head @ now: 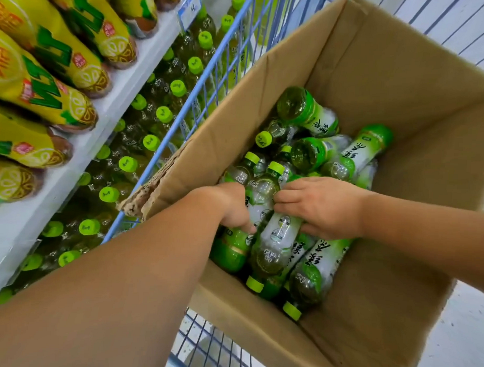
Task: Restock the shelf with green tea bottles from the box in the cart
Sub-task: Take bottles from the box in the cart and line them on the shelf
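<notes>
White metal shelf (71, 161) runs along the left, smooth painted edge, blue price tag (190, 9) clipped on, writing unreadable. Cart (188, 110) of pale blue wire mesh stands just beside it. Inside the cart an open corrugated cardboard box (417, 151), plain brown, flaps up, one flap edge torn and ragged at the near left corner.

Upper shelf level: yellow-wrapped lemon tea bottles (47, 75), glossy film, big green letters, lemon slice print, small red badge; text not legible. Lower level: rows of clear plastic green tea bottles (144, 130) standing upright, lime green screw caps.

Green tea bottles in the box (354, 157) lie jumbled on their sides, clear ribbed plastic, yellow-green liquid, green and white shrink labels with black Chinese characters, lime caps.

Left hand (231, 207) reaches over the near left box wall, grip clamped round one bottle (230, 248) with the green label base toward the viewer. Right hand (325, 205) comes from the right, fingers curled and closed on a neighbouring bottle (277, 239), white label panel with round printed marks. Both held bottles touch each other and rest among the pile, inside the box.
</notes>
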A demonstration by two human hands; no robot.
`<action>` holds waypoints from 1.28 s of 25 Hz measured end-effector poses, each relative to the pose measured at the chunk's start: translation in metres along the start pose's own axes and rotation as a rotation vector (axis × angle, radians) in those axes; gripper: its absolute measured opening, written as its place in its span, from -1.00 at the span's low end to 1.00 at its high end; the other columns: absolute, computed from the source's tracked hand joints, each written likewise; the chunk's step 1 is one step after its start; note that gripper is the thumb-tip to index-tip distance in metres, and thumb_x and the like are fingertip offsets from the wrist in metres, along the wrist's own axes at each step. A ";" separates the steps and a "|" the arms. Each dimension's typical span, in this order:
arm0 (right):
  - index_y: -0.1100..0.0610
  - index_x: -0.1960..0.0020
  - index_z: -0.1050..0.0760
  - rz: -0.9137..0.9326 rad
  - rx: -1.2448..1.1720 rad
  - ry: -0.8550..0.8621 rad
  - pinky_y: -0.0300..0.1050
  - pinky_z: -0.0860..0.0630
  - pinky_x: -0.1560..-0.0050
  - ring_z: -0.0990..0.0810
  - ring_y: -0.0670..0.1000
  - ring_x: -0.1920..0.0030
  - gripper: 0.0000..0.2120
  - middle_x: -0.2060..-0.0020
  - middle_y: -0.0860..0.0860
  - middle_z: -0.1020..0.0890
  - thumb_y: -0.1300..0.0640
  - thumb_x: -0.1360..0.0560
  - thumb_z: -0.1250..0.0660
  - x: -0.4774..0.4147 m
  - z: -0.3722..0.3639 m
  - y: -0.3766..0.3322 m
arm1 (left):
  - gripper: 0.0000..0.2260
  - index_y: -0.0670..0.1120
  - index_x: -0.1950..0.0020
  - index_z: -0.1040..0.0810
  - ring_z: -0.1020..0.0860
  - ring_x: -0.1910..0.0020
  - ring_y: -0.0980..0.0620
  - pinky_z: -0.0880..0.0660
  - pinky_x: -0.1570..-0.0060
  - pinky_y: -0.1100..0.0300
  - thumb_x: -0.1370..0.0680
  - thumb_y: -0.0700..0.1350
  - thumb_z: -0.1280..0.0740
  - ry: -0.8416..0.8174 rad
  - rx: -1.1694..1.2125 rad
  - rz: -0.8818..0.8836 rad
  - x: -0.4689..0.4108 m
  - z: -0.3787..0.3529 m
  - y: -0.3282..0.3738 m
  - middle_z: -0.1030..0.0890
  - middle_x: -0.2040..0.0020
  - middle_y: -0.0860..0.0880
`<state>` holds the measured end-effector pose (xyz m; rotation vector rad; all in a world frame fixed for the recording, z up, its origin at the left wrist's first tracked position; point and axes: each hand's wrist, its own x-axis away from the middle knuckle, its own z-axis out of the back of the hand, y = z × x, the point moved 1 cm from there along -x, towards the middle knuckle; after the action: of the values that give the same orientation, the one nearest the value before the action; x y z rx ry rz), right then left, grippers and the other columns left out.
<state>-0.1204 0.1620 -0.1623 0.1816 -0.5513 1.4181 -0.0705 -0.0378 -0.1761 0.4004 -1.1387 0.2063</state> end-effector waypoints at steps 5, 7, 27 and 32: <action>0.02 -0.44 -0.36 0.053 0.145 -0.047 -0.06 -0.25 -0.27 -0.32 0.06 -0.25 -0.46 -0.29 0.00 -0.44 0.02 -0.48 -0.31 -0.011 0.003 -0.013 | -0.43 -0.16 -0.21 -0.48 -0.67 0.04 -0.16 -0.63 -0.07 -0.12 -0.39 0.12 -0.59 -0.047 0.084 0.014 -0.007 -0.003 -0.003 -0.63 -0.07 -0.15; 0.01 -0.39 -0.39 0.000 0.077 -0.096 -0.06 -0.24 -0.36 -0.34 0.06 -0.29 -0.48 -0.28 -0.01 -0.43 0.08 -0.44 -0.34 -0.013 0.009 -0.012 | -0.44 -0.15 -0.23 -0.51 -0.68 0.03 -0.17 -0.65 -0.06 -0.11 -0.39 0.10 -0.60 -0.075 0.180 0.015 -0.009 -0.006 -0.006 -0.64 -0.11 -0.14; 0.06 -0.27 -0.53 -0.835 -2.066 0.719 0.11 -0.65 0.15 -0.73 0.20 0.03 -0.46 -0.01 0.14 -0.74 0.08 -0.31 -0.54 0.038 0.012 -0.019 | -0.64 0.01 -0.04 -0.50 -0.64 0.09 -0.02 -0.60 0.12 0.07 -0.37 0.12 -0.51 0.300 0.908 -0.020 0.062 0.002 0.003 -0.64 0.03 -0.02; 0.08 -0.14 -0.60 -0.886 -2.049 0.818 0.04 -0.66 0.24 -0.74 0.20 0.08 -0.69 0.05 0.14 -0.74 0.10 -0.42 -0.52 0.038 0.014 -0.035 | -0.56 0.05 -0.03 -0.39 -0.59 0.19 0.12 -0.45 0.41 0.23 -0.31 0.21 -0.46 0.410 0.974 -0.068 0.080 0.000 0.007 -0.60 0.07 0.04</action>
<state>-0.0878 0.1834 -0.1255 -1.5176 -0.7944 -0.4189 -0.0398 -0.0349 -0.1017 1.1923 -0.5521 0.7535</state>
